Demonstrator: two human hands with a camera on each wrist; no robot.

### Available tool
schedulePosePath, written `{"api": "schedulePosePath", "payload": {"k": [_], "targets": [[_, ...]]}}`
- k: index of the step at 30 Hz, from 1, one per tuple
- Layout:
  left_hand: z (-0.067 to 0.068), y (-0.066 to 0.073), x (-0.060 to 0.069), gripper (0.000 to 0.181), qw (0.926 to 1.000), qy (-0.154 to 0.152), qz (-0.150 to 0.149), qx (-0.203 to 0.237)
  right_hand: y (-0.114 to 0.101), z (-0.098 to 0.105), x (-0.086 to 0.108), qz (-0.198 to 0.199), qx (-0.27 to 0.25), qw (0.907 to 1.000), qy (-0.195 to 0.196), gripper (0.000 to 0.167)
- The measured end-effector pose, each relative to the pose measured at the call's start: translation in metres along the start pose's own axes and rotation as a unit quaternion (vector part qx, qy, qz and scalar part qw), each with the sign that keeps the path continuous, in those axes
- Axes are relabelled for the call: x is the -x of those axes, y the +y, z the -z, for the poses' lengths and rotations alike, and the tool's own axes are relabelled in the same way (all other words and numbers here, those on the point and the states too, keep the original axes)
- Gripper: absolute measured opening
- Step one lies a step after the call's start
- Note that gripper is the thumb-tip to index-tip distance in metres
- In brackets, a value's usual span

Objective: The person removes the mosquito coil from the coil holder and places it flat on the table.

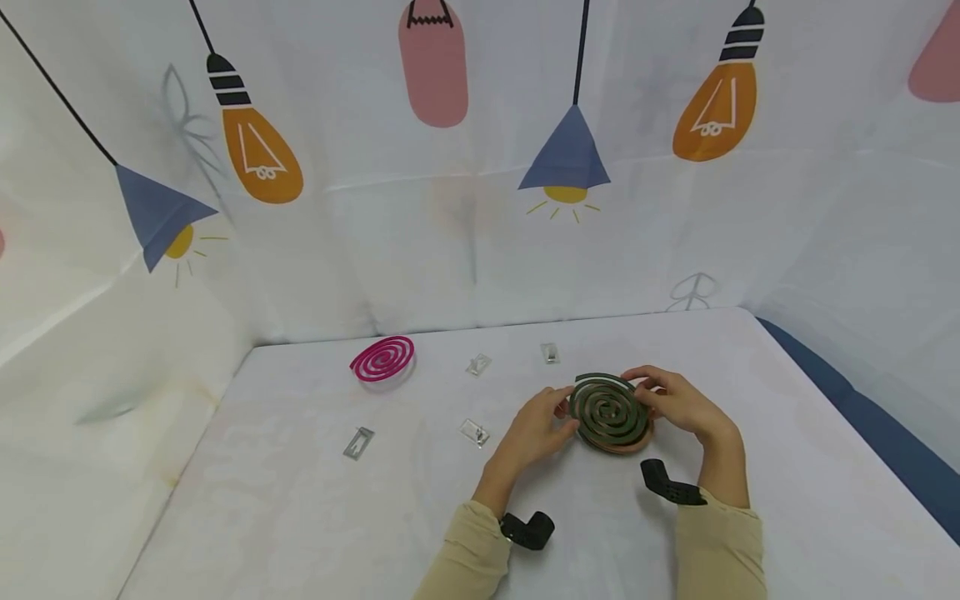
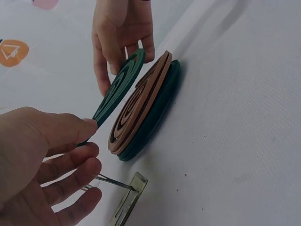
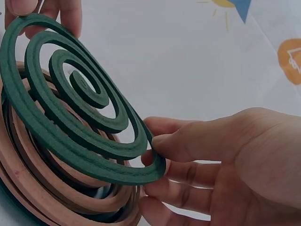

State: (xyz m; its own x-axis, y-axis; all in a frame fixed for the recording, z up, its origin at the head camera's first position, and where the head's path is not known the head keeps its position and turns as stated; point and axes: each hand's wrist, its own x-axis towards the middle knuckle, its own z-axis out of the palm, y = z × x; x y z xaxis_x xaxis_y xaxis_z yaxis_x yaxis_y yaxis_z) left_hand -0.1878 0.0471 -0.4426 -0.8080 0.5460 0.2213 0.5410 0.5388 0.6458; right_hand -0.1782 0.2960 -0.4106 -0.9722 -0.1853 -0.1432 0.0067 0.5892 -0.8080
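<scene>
A flat green mosquito coil [image 1: 609,432] is held tilted by both hands, a little above a stack of coils. My left hand [image 1: 536,429] pinches its left edge, thumb on top. On the opposite edge, my right hand [image 1: 686,404] grips it between thumb and fingers, as the right wrist view shows on the coil's outer ring [image 3: 117,172]. Directly beneath lies a brown coil [image 2: 153,96], and under that a dark green coil [image 2: 162,110], resting on the table. In the head view the raised coil hides most of the stack.
A pink coil [image 1: 382,360] lies at the back left of the white table [image 1: 270,517]. Several small metal coil stands are spread about, one [image 1: 475,432] left of my left hand and another [image 1: 550,353] behind the stack. A printed curtain [image 1: 480,250] hangs behind the table.
</scene>
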Motion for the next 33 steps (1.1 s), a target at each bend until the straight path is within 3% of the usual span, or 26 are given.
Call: {"api": "schedulePosePath", "payload": {"k": [6,24,33], "targets": [[-0.002,0.001,-0.001,0.048,1.0000,-0.006,-0.002,0.001,0.003,0.000,0.000,-0.005,0.000,1.0000,0.000,0.032],[-0.007,0.001,-0.001,0.047,0.9988,0.002,0.003,-0.048,0.006,0.000,-0.002,-0.013,0.014,0.9997,-0.016,0.032],[-0.012,0.002,-0.002,0.048,0.9982,0.004,-0.005,-0.059,0.008,0.001,0.000,-0.021,0.019,0.9996,-0.006,0.033]]}}
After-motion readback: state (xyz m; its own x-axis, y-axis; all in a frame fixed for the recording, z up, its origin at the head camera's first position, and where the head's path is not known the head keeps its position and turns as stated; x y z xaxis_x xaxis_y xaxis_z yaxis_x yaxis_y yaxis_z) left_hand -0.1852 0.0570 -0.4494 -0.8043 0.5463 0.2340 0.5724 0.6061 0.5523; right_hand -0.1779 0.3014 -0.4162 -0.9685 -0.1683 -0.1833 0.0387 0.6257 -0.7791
